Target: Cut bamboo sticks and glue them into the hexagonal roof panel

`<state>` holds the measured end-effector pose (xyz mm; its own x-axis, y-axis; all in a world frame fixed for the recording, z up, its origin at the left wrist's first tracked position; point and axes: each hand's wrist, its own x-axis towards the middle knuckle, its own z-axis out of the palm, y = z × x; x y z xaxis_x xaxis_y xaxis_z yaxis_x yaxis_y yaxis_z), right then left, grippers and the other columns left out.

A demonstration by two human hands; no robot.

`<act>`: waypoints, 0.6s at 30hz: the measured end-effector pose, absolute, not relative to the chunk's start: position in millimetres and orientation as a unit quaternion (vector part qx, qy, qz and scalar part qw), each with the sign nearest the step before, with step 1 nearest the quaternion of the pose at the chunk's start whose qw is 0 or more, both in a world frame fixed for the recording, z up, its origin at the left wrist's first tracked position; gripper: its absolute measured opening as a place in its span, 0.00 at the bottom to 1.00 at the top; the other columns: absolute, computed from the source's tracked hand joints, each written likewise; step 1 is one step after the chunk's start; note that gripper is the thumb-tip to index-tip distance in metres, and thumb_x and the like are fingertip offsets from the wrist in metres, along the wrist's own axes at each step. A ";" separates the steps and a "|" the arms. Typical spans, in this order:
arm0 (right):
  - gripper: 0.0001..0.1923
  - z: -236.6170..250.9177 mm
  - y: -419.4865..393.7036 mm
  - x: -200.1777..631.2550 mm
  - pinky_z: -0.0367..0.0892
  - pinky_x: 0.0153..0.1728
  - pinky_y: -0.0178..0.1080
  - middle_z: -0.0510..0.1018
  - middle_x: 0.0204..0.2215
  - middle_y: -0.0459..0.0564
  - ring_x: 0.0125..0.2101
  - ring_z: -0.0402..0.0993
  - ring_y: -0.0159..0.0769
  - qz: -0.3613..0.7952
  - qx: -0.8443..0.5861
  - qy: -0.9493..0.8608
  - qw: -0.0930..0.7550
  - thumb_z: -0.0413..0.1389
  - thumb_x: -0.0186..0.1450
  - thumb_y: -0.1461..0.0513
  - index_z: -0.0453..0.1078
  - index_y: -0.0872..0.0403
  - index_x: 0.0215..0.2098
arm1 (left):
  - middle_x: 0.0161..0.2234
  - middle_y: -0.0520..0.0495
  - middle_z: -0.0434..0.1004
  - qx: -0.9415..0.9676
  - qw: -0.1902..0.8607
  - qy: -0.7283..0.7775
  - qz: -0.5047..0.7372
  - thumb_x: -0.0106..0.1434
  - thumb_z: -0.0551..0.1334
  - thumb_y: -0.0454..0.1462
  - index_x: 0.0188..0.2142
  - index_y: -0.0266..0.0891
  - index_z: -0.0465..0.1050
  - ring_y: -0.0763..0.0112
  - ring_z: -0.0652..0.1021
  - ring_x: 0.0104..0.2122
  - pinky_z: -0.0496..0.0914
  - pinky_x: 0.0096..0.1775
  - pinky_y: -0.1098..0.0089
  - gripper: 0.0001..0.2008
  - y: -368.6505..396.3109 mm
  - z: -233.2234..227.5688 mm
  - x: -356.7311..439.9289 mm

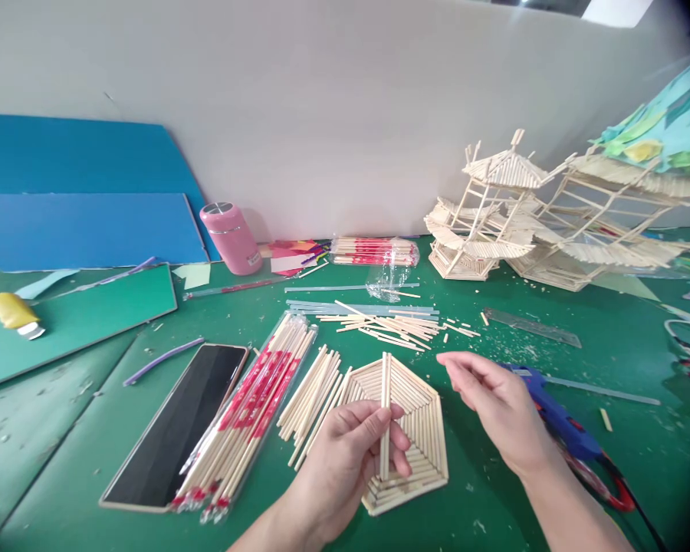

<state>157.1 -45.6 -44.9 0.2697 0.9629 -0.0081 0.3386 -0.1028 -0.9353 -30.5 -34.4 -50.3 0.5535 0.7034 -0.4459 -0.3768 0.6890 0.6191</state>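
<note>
Our left hand [350, 445] pinches a stick pair [385, 418] upright over the hexagon panel [422, 429]; right hand [494, 402] hovers loosely spread, bare counter [626, 360] at right.

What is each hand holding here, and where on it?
Left hand pinches an upright wooden stick near its middle, over the hexagonal stick panel. Right hand holds nothing.

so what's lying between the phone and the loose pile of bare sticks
In the head view, a clear packet of red-wrapped chopsticks lies between the phone and the loose sticks.
</note>
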 end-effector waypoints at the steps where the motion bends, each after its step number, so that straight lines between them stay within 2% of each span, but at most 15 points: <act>1: 0.15 -47.8 -49.9 162.5 0.60 0.23 0.33 0.69 0.24 0.46 0.25 0.63 0.32 0.340 -0.668 -0.492 0.443 0.53 0.58 0.53 0.70 0.54 0.38 | 0.22 0.46 0.73 0.233 0.852 0.348 0.314 0.57 0.59 0.37 0.32 0.29 0.71 0.74 0.73 0.18 0.64 0.25 0.73 0.09 -34.9 -50.6 -30.1; 5: 0.13 -51.1 -60.3 160.0 0.61 0.25 0.33 0.72 0.27 0.47 0.27 0.66 0.33 0.369 -0.662 -0.497 0.423 0.53 0.59 0.54 0.70 0.53 0.37 | 0.22 0.45 0.73 0.241 0.859 0.340 0.298 0.58 0.58 0.36 0.32 0.29 0.71 0.73 0.73 0.18 0.64 0.25 0.72 0.09 -38.4 -49.5 -26.6; 9: 0.11 -41.4 -59.2 136.1 0.61 0.29 0.33 0.71 0.25 0.45 0.28 0.66 0.33 0.450 -0.583 -0.529 0.422 0.50 0.62 0.55 0.68 0.53 0.30 | 0.23 0.45 0.73 0.253 0.866 0.320 0.290 0.59 0.57 0.36 0.31 0.29 0.71 0.73 0.73 0.18 0.65 0.26 0.71 0.09 -44.7 -44.5 -21.4; 12: 0.12 -36.3 -57.2 125.2 0.61 0.28 0.32 0.68 0.21 0.44 0.25 0.64 0.31 0.497 -0.544 -0.526 0.424 0.49 0.62 0.55 0.66 0.54 0.26 | 0.23 0.44 0.73 0.259 0.867 0.318 0.283 0.60 0.56 0.37 0.29 0.28 0.71 0.74 0.73 0.19 0.64 0.27 0.72 0.11 -49.2 -40.3 -18.8; 18: 0.13 -40.7 -57.2 125.1 0.59 0.26 0.31 0.66 0.22 0.43 0.25 0.61 0.30 0.498 -0.542 -0.524 0.429 0.49 0.62 0.56 0.65 0.56 0.26 | 0.23 0.45 0.72 0.257 0.847 0.358 0.298 0.59 0.57 0.37 0.25 0.29 0.70 0.74 0.73 0.20 0.65 0.27 0.73 0.12 -52.9 -36.6 -16.2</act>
